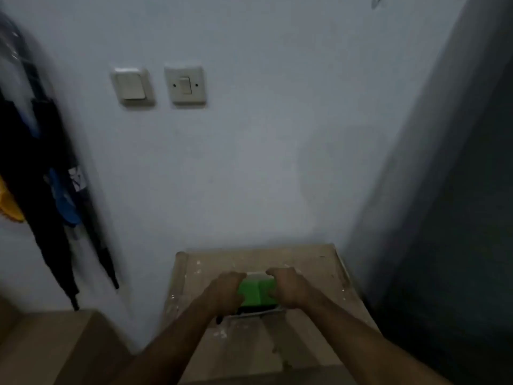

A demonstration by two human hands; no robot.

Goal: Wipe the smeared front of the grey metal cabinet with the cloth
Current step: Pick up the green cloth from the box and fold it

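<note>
Cloth first: a bright green folded cloth (258,293) sits low in the head view, held between both hands above a pale, paint-flecked wooden surface (277,259) that stands against the wall. The left hand (226,290) grips its left edge and the right hand (288,287) grips its right edge, fingers of each curled round the fabric, knuckles up. Under the cloth lies something dark with a light rim (255,311); blur hides what it is.

Grey metal cabinet (458,190): it is judged to be the tall dark grey panel rising along the right of the view, just beside the wooden surface. Its front is seen at a steep angle and in dim light, so no smears can be made out from here.

Wiping looks not yet begun: the cloth is well apart from the cabinet face, and the whole front seems left to do.

Farther out, two cream wall switches (161,86) sit on the pale blue-white wall (263,162), and dark folded umbrellas (55,204) hang at the left. A brown cardboard box (55,348) fills the lower left corner.

No brand, label or legible writing shows anywhere; a small white mark on one umbrella is too blurred to read.
</note>
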